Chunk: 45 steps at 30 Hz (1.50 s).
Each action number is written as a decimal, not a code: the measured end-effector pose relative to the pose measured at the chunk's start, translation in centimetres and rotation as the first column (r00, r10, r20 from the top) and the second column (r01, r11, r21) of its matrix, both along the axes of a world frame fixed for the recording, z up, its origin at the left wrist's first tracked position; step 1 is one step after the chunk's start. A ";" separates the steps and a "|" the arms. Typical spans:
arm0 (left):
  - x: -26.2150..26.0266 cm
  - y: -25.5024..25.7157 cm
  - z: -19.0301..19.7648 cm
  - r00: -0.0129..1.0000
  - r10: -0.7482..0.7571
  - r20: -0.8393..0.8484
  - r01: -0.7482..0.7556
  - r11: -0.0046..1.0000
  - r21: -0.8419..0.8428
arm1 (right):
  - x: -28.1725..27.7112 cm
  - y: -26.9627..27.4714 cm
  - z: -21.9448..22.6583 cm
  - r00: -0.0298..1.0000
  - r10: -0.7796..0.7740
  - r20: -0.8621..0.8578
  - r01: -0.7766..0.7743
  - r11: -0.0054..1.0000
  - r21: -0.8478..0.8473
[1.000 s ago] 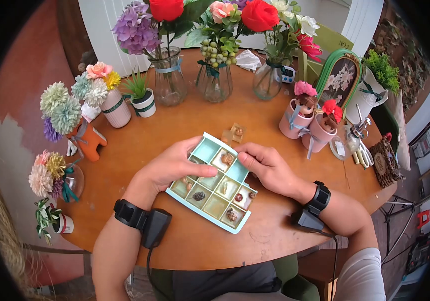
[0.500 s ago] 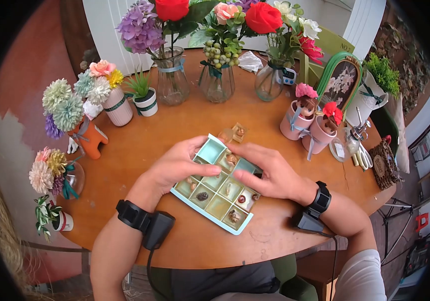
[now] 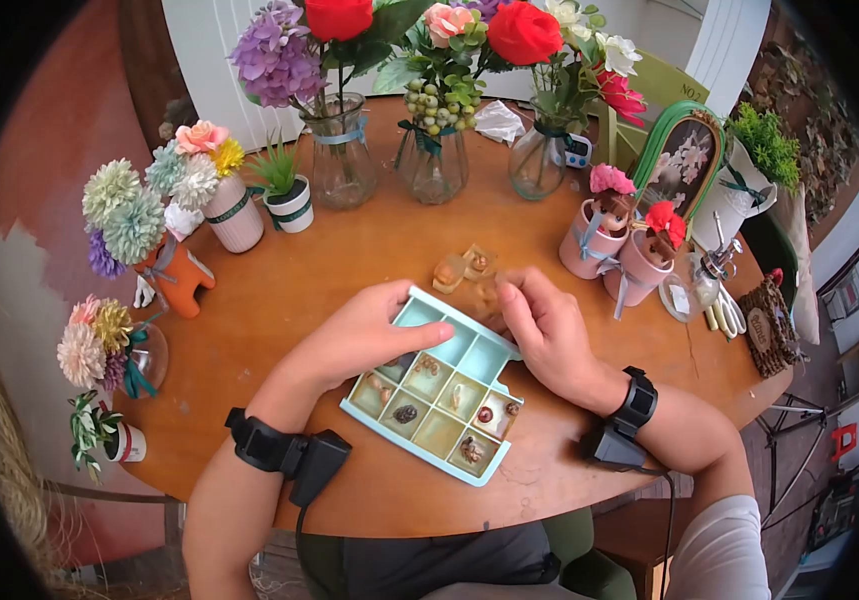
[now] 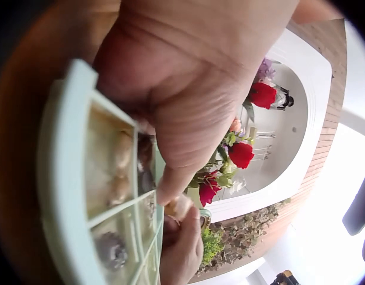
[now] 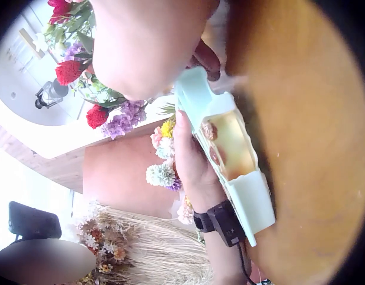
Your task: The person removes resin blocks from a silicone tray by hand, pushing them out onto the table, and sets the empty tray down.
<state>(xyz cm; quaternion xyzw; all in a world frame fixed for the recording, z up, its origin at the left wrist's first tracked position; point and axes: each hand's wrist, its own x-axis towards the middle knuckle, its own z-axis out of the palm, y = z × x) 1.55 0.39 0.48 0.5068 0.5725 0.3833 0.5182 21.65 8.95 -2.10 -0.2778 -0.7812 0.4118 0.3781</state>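
Observation:
A pale turquoise mold tray (image 3: 436,455) with square compartments lies tilted in front of me. Clear yellowish resin cubes with small shells and dark bits inside fill several of its lower compartments; the three in the far row are bare turquoise. My left hand (image 3: 354,335) grips the tray's left side, thumb across its top, other fingers mostly hidden. Just beyond the far right edge, my right hand (image 3: 547,330) pinches a resin cube (image 3: 483,296), blurred in the head view. In the left wrist view the cube (image 4: 180,206) shows amber at the fingertips.
Two loose resin cubes, one amber (image 3: 448,272) and one with a shell (image 3: 479,261), sit on the wooden table (image 3: 329,255) beyond the tray. Glass flower vases (image 3: 434,165) line the back. Pink doll pots (image 3: 592,240) stand right, an orange planter (image 3: 181,282) left.
My right hand reached over the tray, took the shell cube from the far middle compartment and moved off past the far edge. The left thumb shifted slightly toward the far row.

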 end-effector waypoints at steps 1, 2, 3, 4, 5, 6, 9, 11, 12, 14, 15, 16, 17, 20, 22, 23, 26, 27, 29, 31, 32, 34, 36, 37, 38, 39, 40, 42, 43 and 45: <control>-0.3 -0.1 0.3 0.999 0.001 -0.052 -0.004 0.999 -0.041 | 0.0 0.1 0.0 0.994 -0.053 -0.091 0.041 0.991 -0.125; -0.7 -0.2 0.1 0.999 -0.004 -0.054 0.001 0.999 -0.042 | 0.2 0.4 0.0 0.994 -0.058 -0.094 0.046 0.991 -0.126; -1.0 -0.3 -0.2 0.987 -0.008 -0.162 0.010 1.000 0.015 | 0.5 1.0 0.0 0.996 -0.044 0.077 0.045 0.999 -0.002; -1.1 -0.4 -0.4 0.964 -0.006 -0.267 0.025 0.997 0.070 | 0.7 1.4 0.1 0.968 -0.050 0.247 0.022 0.993 0.117; -0.9 -0.5 -0.2 0.910 0.029 -0.415 0.023 0.993 0.119 | 0.6 1.3 0.3 0.966 -0.028 0.259 0.003 0.995 0.097; -0.9 -0.6 -0.2 0.909 0.028 -0.417 0.024 0.993 0.119 | 0.7 1.3 0.1 0.966 -0.029 0.256 0.004 0.995 0.097; -1.4 -0.9 -0.1 0.713 0.162 -0.682 0.062 0.955 0.291 | 0.5 1.4 -0.3 0.973 -0.061 0.222 0.023 0.985 0.172; -2.1 -0.7 0.4 0.749 0.239 -0.619 0.070 0.899 0.432 | 0.6 1.6 -0.4 0.976 -0.117 0.185 0.090 0.985 0.147; -2.5 -0.7 0.7 0.746 0.237 -0.622 0.069 0.902 0.426 | 0.7 1.6 -0.3 0.977 -0.113 0.183 0.088 0.986 0.140; -3.3 -1.0 1.8 0.829 0.058 -0.556 0.186 0.910 0.372 | 0.7 1.5 0.0 0.979 -0.107 0.173 0.088 0.990 0.113; -3.5 -1.6 2.2 0.828 -0.020 -0.561 0.244 0.913 0.327 | 0.6 1.6 -0.3 0.976 -0.095 0.195 0.071 0.989 0.128; -3.5 -1.9 2.4 0.825 -0.017 -0.566 0.241 0.915 0.324 | 0.6 1.7 -0.2 0.978 -0.090 0.189 0.067 0.990 0.126; -3.5 -2.3 2.4 0.813 -0.098 -0.573 0.322 0.897 0.304 | 0.6 1.6 -0.1 0.980 -0.047 0.196 0.027 0.994 0.103; -3.3 -2.8 1.8 0.773 -0.225 -0.593 0.418 0.884 0.209 | 0.6 1.4 -0.1 0.974 0.021 0.226 -0.041 0.996 0.084; -3.3 -2.6 1.2 0.771 -0.192 -0.607 0.454 0.835 0.313 | 0.6 1.2 0.3 0.968 0.042 0.247 -0.068 0.993 0.098; -3.1 -2.6 1.4 0.769 -0.193 -0.609 0.455 0.834 0.311 | 0.5 1.0 0.5 0.976 0.062 0.208 -0.075 0.996 0.057; -2.0 -2.5 1.5 0.807 -0.187 -0.560 0.329 0.930 0.164 | 0.7 0.5 0.7 0.984 0.091 0.153 -0.096 0.995 0.027; -1.8 -2.6 0.9 0.793 -0.130 -0.595 0.319 0.921 0.225 | 0.8 0.4 0.7 0.985 0.104 0.137 -0.111 0.993 0.039; -1.5 -2.6 0.9 0.775 -0.069 -0.628 0.313 0.906 0.286 | 0.8 0.7 0.4 0.969 0.144 0.199 -0.173 0.976 0.135; -1.1 -2.8 1.5 0.753 -0.038 -0.657 0.292 0.914 0.281 | 0.8 0.4 0.8 0.927 0.168 0.335 -0.251 0.942 0.222; -1.4 -2.7 1.3 0.755 -0.037 -0.655 0.288 0.915 0.281 | 0.8 0.6 0.6 0.926 0.171 0.337 -0.254 0.942 0.221; -2.0 -2.4 1.0 0.836 0.002 -0.549 0.196 0.933 0.303 | 1.1 1.1 0.0 0.927 0.220 0.303 -0.314 0.898 0.309; -2.0 -2.3 1.2 0.876 0.056 -0.479 0.098 0.952 0.291 | 1.1 0.7 -0.1 0.943 0.242 0.229 -0.304 0.906 0.294; -2.2 -2.1 1.1 0.919 0.102 -0.380 -0.020 0.976 0.216 | 1.1 0.5 -0.1 0.952 0.262 0.156 -0.297 0.914 0.277; -2.3 -2.0 1.1 0.947 0.161 -0.279 -0.130 0.983 0.127 | 1.1 0.1 0.1 0.953 0.262 0.154 -0.296 0.913 0.279; -2.5 -2.1 1.8 0.980 0.109 -0.169 -0.116 0.993 -0.033 | 1.1 -0.3 0.4 0.966 0.240 0.095 -0.257 0.923 0.287; -2.5 -2.0 1.4 0.979 0.110 -0.170 -0.117 0.993 -0.034 | 1.1 -0.6 0.5 0.976 0.217 0.034 -0.217 0.932 0.291; -2.6 -1.8 0.2 0.995 -0.030 0.092 0.033 0.999 -0.034 | 1.3 -0.4 0.4 0.985 0.169 0.030 -0.171 0.948 0.267; -2.6 -1.6 0.0 0.994 -0.027 0.104 0.035 0.997 -0.073 | 1.4 -0.2 0.4 0.993 0.117 0.032 -0.122 0.963 0.241; -2.2 -1.4 -0.2 0.989 -0.013 0.146 0.022 0.998 -0.062 | 0.9 -0.2 0.0 0.989 0.137 -0.052 -0.134 0.989 0.056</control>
